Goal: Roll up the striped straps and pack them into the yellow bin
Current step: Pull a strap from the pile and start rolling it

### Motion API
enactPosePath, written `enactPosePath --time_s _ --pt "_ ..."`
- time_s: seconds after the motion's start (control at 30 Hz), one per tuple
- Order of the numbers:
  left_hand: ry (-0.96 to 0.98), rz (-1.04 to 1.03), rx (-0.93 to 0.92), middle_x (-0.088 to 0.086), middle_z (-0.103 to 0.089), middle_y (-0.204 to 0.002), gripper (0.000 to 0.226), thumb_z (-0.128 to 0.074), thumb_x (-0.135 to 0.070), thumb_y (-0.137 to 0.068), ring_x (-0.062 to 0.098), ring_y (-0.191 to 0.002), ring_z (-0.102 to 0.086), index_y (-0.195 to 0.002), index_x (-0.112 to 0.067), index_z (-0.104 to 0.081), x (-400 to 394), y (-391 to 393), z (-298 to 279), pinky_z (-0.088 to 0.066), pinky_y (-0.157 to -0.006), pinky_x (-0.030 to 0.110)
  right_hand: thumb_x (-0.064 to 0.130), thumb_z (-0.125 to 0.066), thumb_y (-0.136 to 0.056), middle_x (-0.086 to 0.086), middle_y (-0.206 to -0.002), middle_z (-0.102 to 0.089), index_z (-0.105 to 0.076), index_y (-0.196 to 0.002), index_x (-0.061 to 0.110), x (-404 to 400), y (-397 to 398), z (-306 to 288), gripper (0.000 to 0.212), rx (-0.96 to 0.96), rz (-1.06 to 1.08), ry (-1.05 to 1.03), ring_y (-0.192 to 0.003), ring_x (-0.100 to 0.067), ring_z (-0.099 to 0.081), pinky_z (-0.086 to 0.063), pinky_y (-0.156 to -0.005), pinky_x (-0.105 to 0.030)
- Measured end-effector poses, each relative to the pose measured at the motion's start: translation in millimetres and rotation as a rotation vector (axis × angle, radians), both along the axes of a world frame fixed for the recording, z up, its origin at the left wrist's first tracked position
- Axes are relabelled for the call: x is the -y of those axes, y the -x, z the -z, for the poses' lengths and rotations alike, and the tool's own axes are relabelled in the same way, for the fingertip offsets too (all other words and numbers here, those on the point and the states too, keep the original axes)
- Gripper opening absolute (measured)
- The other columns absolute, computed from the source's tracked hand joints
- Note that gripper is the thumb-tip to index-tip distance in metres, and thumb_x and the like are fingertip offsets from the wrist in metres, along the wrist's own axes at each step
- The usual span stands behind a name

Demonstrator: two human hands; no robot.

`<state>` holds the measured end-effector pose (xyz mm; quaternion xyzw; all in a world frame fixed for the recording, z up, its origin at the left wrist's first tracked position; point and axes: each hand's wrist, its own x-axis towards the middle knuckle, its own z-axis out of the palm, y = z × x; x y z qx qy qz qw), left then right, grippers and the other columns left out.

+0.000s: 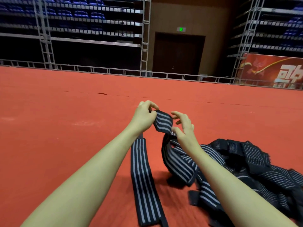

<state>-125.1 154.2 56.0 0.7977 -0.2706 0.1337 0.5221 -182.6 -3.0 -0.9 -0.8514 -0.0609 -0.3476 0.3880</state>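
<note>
Rolling barely begun: one strap in hand, nothing packed, yellow bin not in view.

Left hand (pixel 144 116) fingers (pixel 151 105) pinch the top edge of a black elastic woven strap with grey lengthwise stripes (pixel 163 122); right hand (pixel 184 126) fingers (pixel 176 114) spread apart, with the thumb touching the strap's lower edge, no clear grip. Held section looks flat, not yet coiled. Same strap seems to trail down as a long flat tail (pixel 144 177) onto the red carpeted floor (pixel 65 128). Just beside on the right, a tangled heap of more black-and-grey striped straps (pixel 237 164), limp, fuzzy-edged, all unrolled. Judgement: nearly everything left to do.
</note>
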Motion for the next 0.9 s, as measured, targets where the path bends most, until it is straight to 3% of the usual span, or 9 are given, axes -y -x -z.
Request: enactPosePath --time_s 0.1,0.2,0.3,0.4,0.47,0.57,0.7,0.8,0.9 --pt "-0.006 0.017 -0.034 0.011 -0.048 -0.097 0.026 -0.047 0.000 -0.086 0.026 -0.080 -0.055 -0.086 -0.025 -0.053 -0.8 -2.8 2.5 -0.043 -0.069 0.028 0.060 -0.051 -0.079 0.014 -0.125 -0.045 -0.036 -0.140 0.030 -4.3 -1.8 5.9 0.069 -0.028 -0.036 0.150 -0.110 0.000 -0.044 -0.022 -0.097 -0.021" --pt "0.088 0.080 -0.107 0.008 -0.051 -0.097 0.022 -0.052 0.000 -0.085 0.028 -0.091 -0.058 -0.097 -0.018 -0.055 -1.1 -1.0 3.3 -0.050 -0.081 0.035 0.039 -0.062 -0.085 0.009 -0.123 -0.056 -0.047 -0.133 0.023 -8.5 -17.3 8.8 0.053 -0.062 0.040 0.319 -0.112 -0.009 -0.052 -0.028 -0.098 -0.032" --pt "0.065 0.156 -0.103 0.003 -0.052 -0.102 0.032 -0.059 -0.001 -0.082 0.016 -0.094 -0.053 -0.111 -0.015 -0.053 -5.5 2.1 -1.9 -0.045 -0.084 0.025 0.014 -0.052 -0.094 0.004 -0.088 -0.068 -0.065 -0.100 0.021 -14.8 -20.5 1.3 0.016 -0.026 -0.021 0.023 -0.082 -0.015 -0.061 -0.046 -0.079 -0.036" --pt "0.026 0.161 -0.011 0.004 -0.055 -0.109 0.040 -0.066 -0.002 -0.080 0.012 -0.093 -0.055 -0.116 -0.013 -0.051 -8.6 0.8 -5.7 -0.045 -0.079 0.016 0.012 -0.053 -0.096 0.008 -0.075 -0.064 -0.064 -0.084 0.023 -14.0 -18.9 -9.0 0.019 0.015 -0.065 -0.154 -0.070 -0.003 -0.052 -0.042 -0.064 -0.026" --pt "0.180 0.127 0.031 -0.001 -0.061 -0.094 0.029 -0.069 -0.002 -0.081 0.010 -0.081 -0.059 -0.104 -0.013 -0.056 -8.4 -0.5 -8.1 -0.050 -0.072 0.018 0.010 -0.055 -0.094 0.008 -0.069 -0.058 -0.061 -0.075 0.018 -12.5 -19.8 -15.2 0.022 0.023 -0.092 -0.190 -0.065 -0.002 -0.046 -0.038 -0.061 -0.029" --pt "0.318 0.066 0.042 -0.004 -0.062 -0.078 0.011 -0.070 -0.007 -0.082 0.007 -0.067 -0.053 -0.084 -0.015 -0.063 -4.5 -1.7 -13.6 -0.045 -0.067 0.017 0.008 -0.057 -0.092 0.012 -0.065 -0.057 -0.062 -0.072 0.012 -11.4 -17.4 -26.4 0.021 0.017 -0.176 -0.269 -0.062 -0.002 -0.047 -0.037 -0.058 -0.027" --pt "0.233 0.075 0.018 -0.002 -0.065 -0.080 0.006 -0.068 -0.017 -0.085 0.006 -0.070 -0.054 -0.088 -0.012 -0.067 3.9 -3.6 -16.1 -0.045 -0.069 0.021 0.009 -0.059 -0.093 0.010 -0.066 -0.058 -0.064 -0.075 0.009 -11.3 -12.4 -39.8 0.018 0.001 -0.241 -0.274 -0.062 -0.001 -0.048 -0.038 -0.057 -0.022" --pt "0.207 -0.016 0.047 -0.007 -0.066 -0.074 0.005 -0.069 -0.021 -0.085 0.008 -0.071 -0.058 -0.081 -0.017 -0.068 4.9 -9.0 -23.5 -0.047 -0.068 0.025 0.010 -0.066 -0.089 0.000 -0.080 -0.068 -0.068 -0.088 0.006 -10.0 -10.1 -40.0 0.005 -0.054 -0.297 -0.346 -0.072 -0.005 -0.060 -0.048 -0.065 -0.023" --pt "0.230 -0.103 0.113 -0.004 -0.065 -0.077 0.005 -0.068 -0.021 -0.085 0.010 -0.073 -0.057 -0.082 -0.018 -0.066 -0.2 -11.2 -41.7 -0.045 -0.067 0.025 0.005 -0.072 -0.082 -0.003 -0.090 -0.071 -0.067 -0.097 0.009 -2.8 -11.6 -27.6 0.016 -0.218 -0.340 -0.368 -0.081 -0.010 -0.066 -0.053 -0.076 -0.027"
